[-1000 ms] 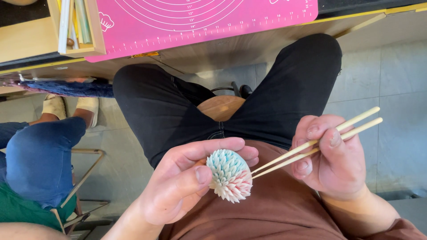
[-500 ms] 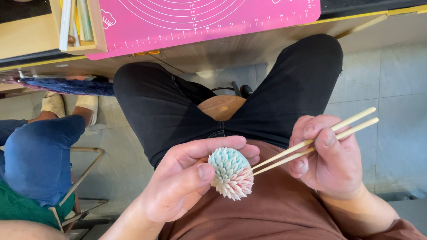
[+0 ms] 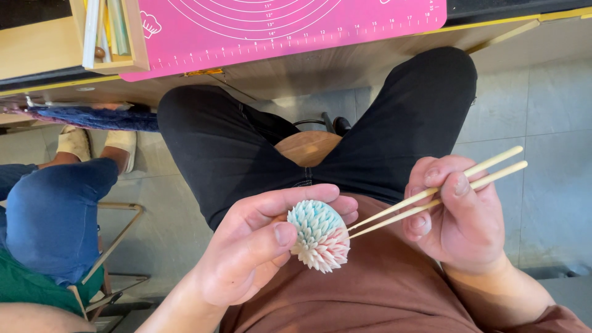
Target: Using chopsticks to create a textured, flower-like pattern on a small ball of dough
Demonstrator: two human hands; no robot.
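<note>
Left hand (image 3: 259,253) closed round spiky pastel ball (image 3: 319,235), thumb on its face, right hand (image 3: 459,216) gripping two wooden chopsticks (image 3: 431,197), tips touching ball, wooden tray (image 3: 114,37) of upright flat sheets beyond left hand, beside pink mat (image 3: 296,31)

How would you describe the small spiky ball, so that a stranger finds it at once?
Look at the person's lap, above the brown shirt. The left hand holds a small spiky ball there, with chopsticks pointing at it. Only it has many petal-like points, pale blue above and pink below.
</note>
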